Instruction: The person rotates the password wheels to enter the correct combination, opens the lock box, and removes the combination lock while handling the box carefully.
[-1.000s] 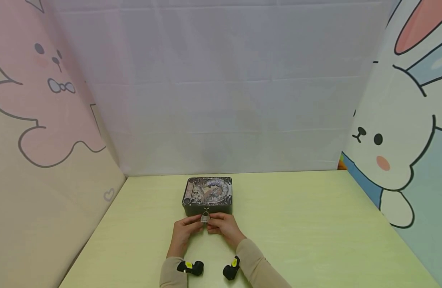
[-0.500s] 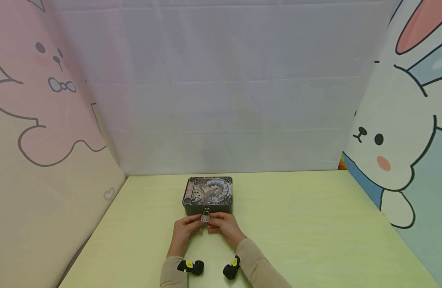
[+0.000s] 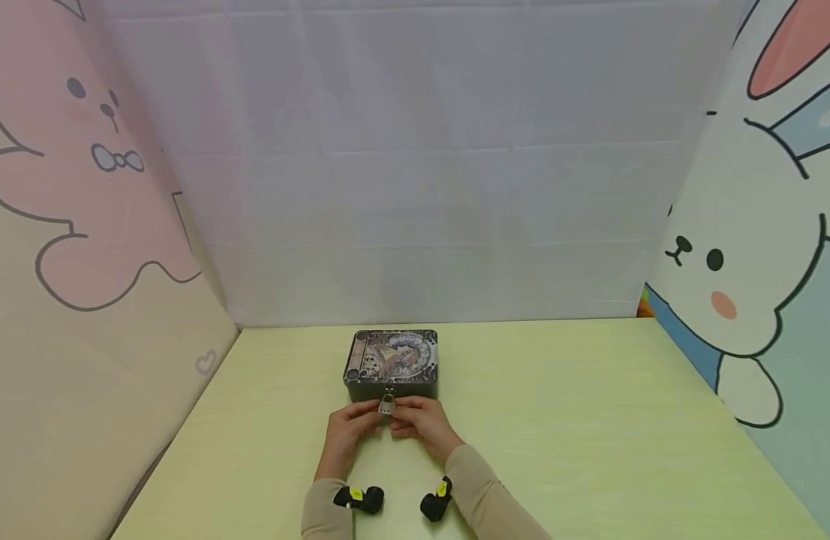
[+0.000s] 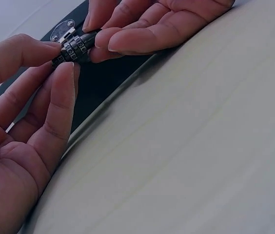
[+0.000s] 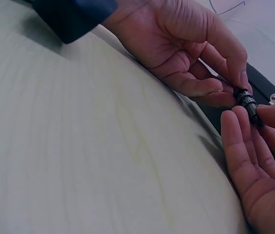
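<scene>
A combination padlock [image 3: 387,405] with number dials hangs at the front clasp of a dark tin box [image 3: 391,357] with a patterned lid. My left hand [image 3: 347,432] pinches one end of the padlock between thumb and finger. From the other side my right hand [image 3: 425,427] pinches the opposite end. Close up in the left wrist view, the padlock's dials [image 4: 75,48] show between both sets of fingertips, and a riveted metal clasp plate [image 4: 63,30] sits on the box behind. Fingers cover both ends of the padlock [image 5: 246,101] in the right wrist view.
The box stands on a pale yellow-green table [image 3: 557,420], near its back edge. A white cloth [image 3: 415,165] hangs behind the table. Printed panels with cartoon animals flank it. Black wrist cameras [image 3: 369,499] are strapped over beige sleeves.
Both hands keep their hold on the padlock with hardly any visible movement. The head view has shifted very slightly.
</scene>
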Action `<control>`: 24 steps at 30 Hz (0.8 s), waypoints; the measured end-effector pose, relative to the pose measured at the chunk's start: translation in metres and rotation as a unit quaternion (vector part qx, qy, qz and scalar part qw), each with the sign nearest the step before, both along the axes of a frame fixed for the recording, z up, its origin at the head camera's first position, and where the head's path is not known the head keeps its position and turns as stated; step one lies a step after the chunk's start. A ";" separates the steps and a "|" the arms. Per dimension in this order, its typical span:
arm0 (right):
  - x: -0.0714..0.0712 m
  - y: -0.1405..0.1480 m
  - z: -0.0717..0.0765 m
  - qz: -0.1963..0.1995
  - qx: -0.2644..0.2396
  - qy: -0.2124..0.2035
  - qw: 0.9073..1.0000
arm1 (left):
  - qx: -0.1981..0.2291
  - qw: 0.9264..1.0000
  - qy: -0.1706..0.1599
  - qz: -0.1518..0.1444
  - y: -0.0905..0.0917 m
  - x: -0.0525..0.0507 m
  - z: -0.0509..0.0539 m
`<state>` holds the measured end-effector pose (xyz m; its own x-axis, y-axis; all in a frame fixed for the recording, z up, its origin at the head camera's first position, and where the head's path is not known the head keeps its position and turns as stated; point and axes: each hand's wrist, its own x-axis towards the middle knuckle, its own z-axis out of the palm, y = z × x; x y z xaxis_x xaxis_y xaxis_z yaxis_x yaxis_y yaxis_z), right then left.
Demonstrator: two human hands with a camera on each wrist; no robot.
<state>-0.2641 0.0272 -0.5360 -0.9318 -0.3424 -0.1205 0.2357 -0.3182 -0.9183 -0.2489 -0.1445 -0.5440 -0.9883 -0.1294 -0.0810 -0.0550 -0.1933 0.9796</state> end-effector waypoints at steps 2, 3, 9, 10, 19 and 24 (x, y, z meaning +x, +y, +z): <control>0.000 0.000 0.000 0.001 -0.001 -0.004 1.000 | -0.001 1.000 0.002 -0.002 0.000 0.000 0.000; 0.000 0.001 0.000 0.001 -0.001 -0.007 1.000 | -0.002 1.000 0.003 -0.002 0.000 0.000 0.000; 0.000 0.000 -0.001 0.002 0.000 -0.021 1.000 | -0.005 1.000 -0.002 -0.002 0.000 0.000 0.000; 0.000 0.000 0.000 0.002 0.000 -0.020 1.000 | -0.006 1.000 -0.003 -0.003 0.000 0.001 -0.001; 0.001 0.000 0.000 0.003 0.003 -0.027 1.000 | -0.008 1.000 0.009 -0.010 0.000 0.002 0.000; 0.002 0.001 0.001 0.005 0.000 -0.025 1.000 | -0.008 1.000 0.010 -0.007 0.000 0.002 0.000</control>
<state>-0.2622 0.0284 -0.5349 -0.9211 -0.3515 -0.1677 0.2851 -0.3154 -0.9051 -0.2467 -0.1448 -0.5437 -0.9916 -0.1158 -0.0583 -0.0372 -0.1765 0.9836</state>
